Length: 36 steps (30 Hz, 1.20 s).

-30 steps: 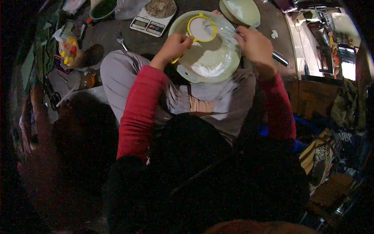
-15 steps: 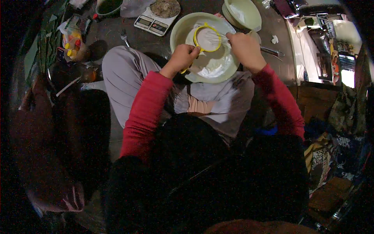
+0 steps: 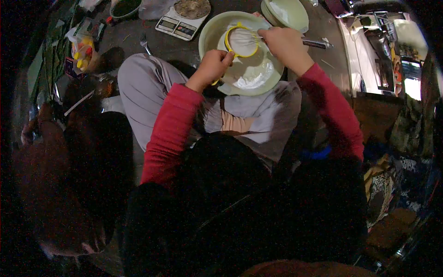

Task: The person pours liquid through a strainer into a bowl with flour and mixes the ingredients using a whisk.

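My left hand is closed round the handle of a yellow-rimmed strainer, which hangs over a pale green basin. White powder lies in the bottom of that basin. Across the strainer, my right hand grips a wire whisk. The whisk's wires reach into the strainer, while its dark handle sticks out to the right of my fist. What the strainer holds looks pale, but I cannot make out its texture.
A kitchen scale bearing a round, mottled thing stands left of the basin. Behind on the right is a second pale green bowl with white powder. A fork lies by my knee. Another person's dark sleeve is at the left.
My right hand has shifted slightly left and up with the whisk, whose handle now points right. My left hand and the strainer have moved a little left in view.
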Available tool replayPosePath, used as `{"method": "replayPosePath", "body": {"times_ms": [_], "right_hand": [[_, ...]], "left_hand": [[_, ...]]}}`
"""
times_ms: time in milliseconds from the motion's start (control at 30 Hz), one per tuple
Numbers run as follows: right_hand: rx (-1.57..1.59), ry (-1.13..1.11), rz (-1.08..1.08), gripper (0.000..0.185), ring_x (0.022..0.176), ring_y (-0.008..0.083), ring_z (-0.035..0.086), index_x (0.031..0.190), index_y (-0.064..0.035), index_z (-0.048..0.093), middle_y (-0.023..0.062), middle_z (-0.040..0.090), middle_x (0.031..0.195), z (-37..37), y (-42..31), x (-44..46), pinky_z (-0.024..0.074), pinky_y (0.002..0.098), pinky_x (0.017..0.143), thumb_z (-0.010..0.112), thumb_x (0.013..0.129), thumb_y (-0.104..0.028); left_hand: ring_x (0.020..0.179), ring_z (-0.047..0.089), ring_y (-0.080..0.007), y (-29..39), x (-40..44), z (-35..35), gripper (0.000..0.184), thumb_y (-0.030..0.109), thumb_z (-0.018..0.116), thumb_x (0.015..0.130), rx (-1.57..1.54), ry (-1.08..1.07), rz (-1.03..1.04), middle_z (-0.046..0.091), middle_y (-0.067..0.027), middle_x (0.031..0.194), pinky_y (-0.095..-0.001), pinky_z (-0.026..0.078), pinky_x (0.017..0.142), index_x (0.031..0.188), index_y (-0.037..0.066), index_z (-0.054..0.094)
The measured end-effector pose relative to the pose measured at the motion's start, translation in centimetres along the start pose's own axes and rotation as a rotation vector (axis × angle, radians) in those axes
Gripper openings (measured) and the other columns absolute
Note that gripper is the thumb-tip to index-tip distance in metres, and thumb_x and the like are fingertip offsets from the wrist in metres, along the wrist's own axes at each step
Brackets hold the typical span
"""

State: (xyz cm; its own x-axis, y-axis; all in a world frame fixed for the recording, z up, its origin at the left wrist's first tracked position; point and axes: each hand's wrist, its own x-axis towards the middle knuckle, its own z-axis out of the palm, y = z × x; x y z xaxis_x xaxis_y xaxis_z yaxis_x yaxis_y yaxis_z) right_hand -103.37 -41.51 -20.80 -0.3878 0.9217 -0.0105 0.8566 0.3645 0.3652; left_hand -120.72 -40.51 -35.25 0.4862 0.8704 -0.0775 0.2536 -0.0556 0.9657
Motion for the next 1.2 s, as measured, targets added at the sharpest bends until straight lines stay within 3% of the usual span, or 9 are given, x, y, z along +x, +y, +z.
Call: {"method": "replayPosePath", "body": {"times_ms": [167, 300, 367, 500, 633, 733, 800, 900, 1200], "right_hand": [[-0.029, -0.019, -0.158, 0.015, 0.063, 0.0269, 0.061, 0.084, -0.0122, 0.062, 0.0111, 0.059, 0.065, -0.5, 0.8, 0.4, 0.0473, 0.0385, 0.053, 0.051, 0.073, -0.012], [-0.190, -0.056, -0.111, 0.014, 0.063, 0.0249, 0.061, 0.081, -0.0124, 0.062, 0.0104, 0.059, 0.065, -0.9, 1.1, 1.7, 0.0478, 0.0371, 0.053, 0.052, 0.072, -0.012], [-0.143, -0.016, -0.154, 0.006, 0.063, 0.0240, 0.060, 0.071, -0.0095, 0.062, 0.0078, 0.061, 0.070, -2.4, 0.5, 1.8, 0.0465, 0.0350, 0.054, 0.056, 0.068, -0.011], [-0.059, -0.050, -0.267, 0.011, 0.056, 0.0208, 0.057, 0.061, -0.0066, 0.058, 0.0102, 0.056, 0.058, -2.6, 0.4, 1.4, 0.0452, 0.0348, 0.051, 0.056, 0.070, -0.012], [-0.224, -0.230, -0.173, 0.008, 0.056, 0.0209, 0.057, 0.062, -0.0076, 0.059, 0.0096, 0.056, 0.058, -3.1, 0.5, 1.3, 0.0450, 0.0350, 0.051, 0.057, 0.069, -0.012], [-0.210, -0.122, -0.117, 0.005, 0.057, 0.0215, 0.058, 0.063, -0.0090, 0.061, 0.0083, 0.059, 0.060, -2.5, 0.2, 1.1, 0.0451, 0.0336, 0.051, 0.059, 0.067, -0.012], [-0.028, 0.136, -0.162, 0.009, 0.060, 0.0269, 0.062, 0.063, -0.0079, 0.063, 0.0128, 0.060, 0.063, -1.0, -0.1, 0.8, 0.0494, 0.0364, 0.051, 0.056, 0.066, -0.012], [-0.156, -0.063, -0.198, 0.012, 0.062, 0.0224, 0.062, 0.079, -0.0127, 0.063, 0.0080, 0.060, 0.063, -0.9, 0.5, 0.1, 0.0480, 0.0339, 0.051, 0.054, 0.072, -0.014], [-0.045, 0.025, -0.183, 0.010, 0.060, 0.0222, 0.062, 0.075, -0.0112, 0.063, 0.0077, 0.059, 0.062, -0.6, 0.4, -0.1, 0.0481, 0.0333, 0.051, 0.054, 0.072, -0.014]], "left_hand": [[0.046, 0.055, -0.0210, 0.3, 0.2, -0.7, 0.043, 0.035, 0.050, 0.084, 0.025, 0.012, -0.038, 0.054, -0.0144, 0.051, -0.0345, 0.043, 0.050, 0.069, -0.003, 0.062], [0.043, 0.053, -0.0194, 0.5, 0.3, -0.8, 0.043, 0.036, 0.049, 0.083, -0.010, -0.009, -0.017, 0.053, -0.0129, 0.049, -0.0336, 0.042, 0.047, 0.068, -0.003, 0.062], [0.043, 0.052, -0.0192, 0.2, 0.4, -1.0, 0.044, 0.036, 0.049, 0.083, 0.023, -0.024, 0.005, 0.053, -0.0125, 0.049, -0.0337, 0.042, 0.047, 0.067, -0.002, 0.062], [0.043, 0.051, -0.0185, -0.3, 0.4, -0.9, 0.044, 0.035, 0.049, 0.084, 0.109, -0.009, 0.056, 0.053, -0.0108, 0.049, -0.0331, 0.041, 0.047, 0.066, -0.003, 0.061], [0.043, 0.051, -0.0180, 0.6, 0.0, -1.0, 0.044, 0.035, 0.049, 0.084, 0.121, -0.060, 0.022, 0.052, -0.0097, 0.048, -0.0321, 0.040, 0.047, 0.066, -0.003, 0.061], [0.044, 0.050, -0.0167, 0.6, -0.1, -0.8, 0.045, 0.036, 0.050, 0.084, 0.067, -0.088, -0.014, 0.051, -0.0093, 0.048, -0.0322, 0.040, 0.048, 0.065, -0.003, 0.060], [0.050, 0.046, -0.0104, -0.2, -0.1, -0.7, 0.042, 0.037, 0.050, 0.086, 0.079, -0.109, -0.020, 0.055, -0.0054, 0.056, -0.0279, 0.038, 0.048, 0.070, -0.001, 0.061], [0.044, 0.044, -0.0123, -1.0, 0.0, -0.3, 0.044, 0.035, 0.051, 0.084, 0.014, -0.044, 0.092, 0.049, -0.0081, 0.047, -0.0319, 0.038, 0.046, 0.067, -0.004, 0.060], [0.042, 0.044, -0.0126, 0.1, -0.9, -0.3, 0.045, 0.035, 0.049, 0.085, 0.007, -0.055, 0.042, 0.048, -0.0068, 0.046, -0.0316, 0.038, 0.044, 0.064, -0.004, 0.059]]}}
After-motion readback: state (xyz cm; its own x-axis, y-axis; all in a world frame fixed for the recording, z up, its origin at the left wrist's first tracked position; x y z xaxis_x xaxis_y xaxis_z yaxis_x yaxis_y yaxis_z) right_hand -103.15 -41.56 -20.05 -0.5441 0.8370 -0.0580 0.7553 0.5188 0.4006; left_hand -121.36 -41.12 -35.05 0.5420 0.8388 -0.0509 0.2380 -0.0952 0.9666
